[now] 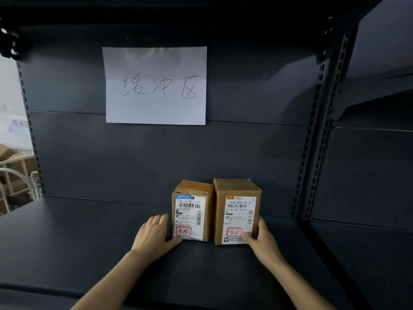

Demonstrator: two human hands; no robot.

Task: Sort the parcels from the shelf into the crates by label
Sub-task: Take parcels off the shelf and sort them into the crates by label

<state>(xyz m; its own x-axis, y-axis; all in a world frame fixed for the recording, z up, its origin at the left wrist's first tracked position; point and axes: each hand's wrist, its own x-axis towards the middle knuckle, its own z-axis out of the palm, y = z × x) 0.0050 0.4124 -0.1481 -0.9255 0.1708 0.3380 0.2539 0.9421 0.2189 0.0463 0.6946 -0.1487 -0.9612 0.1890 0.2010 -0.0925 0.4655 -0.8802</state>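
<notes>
Two brown parcels stand side by side, touching, low in the centre of the frame on the dark shelf (pixel 89 242). The left hand (pixel 154 236) grasps the smaller parcel (pixel 192 211) at its lower left corner, fingers along the side and thumb at the front. The right hand (pixel 261 240) grips the taller parcel (pixel 237 211) at its lower right corner, thumb on the label. A handwritten paper sign (pixel 156 86) hangs above.

Handwritten 缓冲区 on white sheet (pixel 155 85); below sheet, left parcel (pixel 190 217) labelled ZTO, 530 C3 805; below sheet, right parcel (pixel 238 218) labelled 502B N058-00 61, N058, red-circled 泰安.
</notes>
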